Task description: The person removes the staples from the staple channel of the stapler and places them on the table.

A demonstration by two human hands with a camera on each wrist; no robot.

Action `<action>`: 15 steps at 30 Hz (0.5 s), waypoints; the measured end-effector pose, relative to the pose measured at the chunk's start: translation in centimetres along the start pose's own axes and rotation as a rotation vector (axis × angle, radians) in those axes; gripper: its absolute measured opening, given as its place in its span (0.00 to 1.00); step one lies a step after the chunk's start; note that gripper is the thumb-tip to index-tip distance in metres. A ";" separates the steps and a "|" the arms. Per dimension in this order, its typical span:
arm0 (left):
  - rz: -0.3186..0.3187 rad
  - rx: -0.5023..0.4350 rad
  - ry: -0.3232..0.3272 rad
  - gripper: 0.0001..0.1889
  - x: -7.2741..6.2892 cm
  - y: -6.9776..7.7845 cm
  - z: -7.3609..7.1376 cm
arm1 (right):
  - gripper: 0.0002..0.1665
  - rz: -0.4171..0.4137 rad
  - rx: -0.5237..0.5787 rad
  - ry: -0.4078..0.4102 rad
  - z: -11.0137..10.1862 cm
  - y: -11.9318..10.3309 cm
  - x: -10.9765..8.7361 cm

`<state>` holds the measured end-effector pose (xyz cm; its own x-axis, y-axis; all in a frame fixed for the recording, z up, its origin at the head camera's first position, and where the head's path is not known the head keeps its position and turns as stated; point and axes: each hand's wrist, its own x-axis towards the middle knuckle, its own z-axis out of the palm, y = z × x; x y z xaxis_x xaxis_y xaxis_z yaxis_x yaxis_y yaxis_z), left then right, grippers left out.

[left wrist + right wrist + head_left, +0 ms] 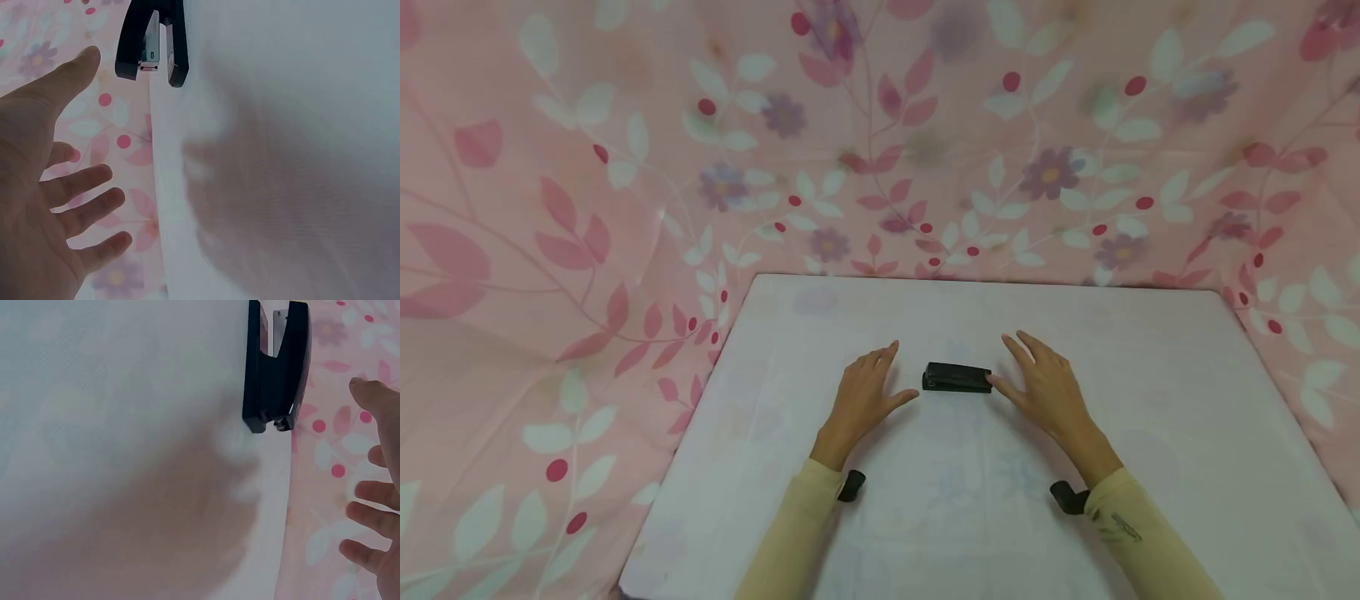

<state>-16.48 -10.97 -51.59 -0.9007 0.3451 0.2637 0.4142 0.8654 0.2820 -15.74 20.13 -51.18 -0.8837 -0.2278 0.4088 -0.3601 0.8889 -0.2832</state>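
A black stapler [957, 377] lies on the white-covered table between two hands. To its left is my left hand [867, 396], fingers spread and relaxed, holding nothing. On the other side my right hand [1047, 385] is likewise spread, its thumb tip overlapping the stapler's right end in the head view. The left wrist view shows the stapler [153, 40] by its mouth end, beyond the thumb of the left hand [37, 169]. Its hinge end faces the right hand [381, 481] in the right wrist view, where a gap shows between thumb and stapler [275, 375].
The table [925, 517] has a pale cloth cover. Pink floral fabric [880, 142] hangs behind it and along both sides. A black wrist camera [852, 486] sits at the left cuff, another black camera [1069, 497] at the right. Hand shadows fall across the cloth.
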 end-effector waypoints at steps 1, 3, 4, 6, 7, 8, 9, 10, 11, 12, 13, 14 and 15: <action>0.009 -0.009 -0.003 0.47 0.1 0.0 0.1 | 0.44 -0.004 0.005 -0.003 0.0 -0.3 0.2; 0.023 -0.017 -0.017 0.45 0.3 0.0 0.3 | 0.43 -0.014 0.001 -0.017 0.1 -0.8 0.6; 0.027 -0.022 -0.025 0.44 0.5 0.0 0.5 | 0.42 -0.020 0.002 -0.027 0.1 -1.0 0.8; 0.032 -0.040 -0.040 0.42 0.7 -0.1 0.6 | 0.41 -0.035 -0.003 -0.049 0.1 -1.6 1.3; 0.030 -0.050 -0.049 0.42 0.9 -0.1 0.7 | 0.40 -0.044 -0.004 -0.061 0.2 -1.9 1.5; 0.026 -0.062 -0.058 0.41 1.0 0.0 0.8 | 0.40 -0.052 -0.005 -0.075 0.2 -2.1 1.8; 0.023 -0.071 -0.066 0.40 1.1 0.0 0.9 | 0.39 -0.059 -0.007 -0.090 0.2 -2.4 2.0; 0.020 -0.079 -0.073 0.40 1.2 0.0 0.9 | 0.38 -0.064 -0.008 -0.105 0.2 -2.7 2.2; 0.017 -0.084 -0.080 0.40 1.3 0.0 1.0 | 0.37 -0.071 -0.010 -0.120 0.3 -2.9 2.4; 0.015 -0.091 -0.087 0.39 1.4 0.0 1.1 | 0.37 -0.075 -0.012 -0.138 0.3 -3.2 2.6; 0.014 -0.088 -0.095 0.39 1.5 0.0 1.2 | 0.36 -0.079 -0.014 -0.154 0.4 -3.4 2.8; 0.013 -0.087 -0.105 0.38 1.6 0.1 1.3 | 0.35 -0.085 -0.017 -0.169 0.5 -3.7 2.9; 0.011 -0.084 -0.117 0.38 1.6 0.1 1.4 | 0.34 -0.090 -0.021 -0.184 0.7 -3.9 3.0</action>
<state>-18.11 -9.81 -52.44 -0.9030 0.3989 0.1593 0.4295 0.8296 0.3568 -17.23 15.71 -49.43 -0.8889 -0.3735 0.2652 -0.4352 0.8694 -0.2342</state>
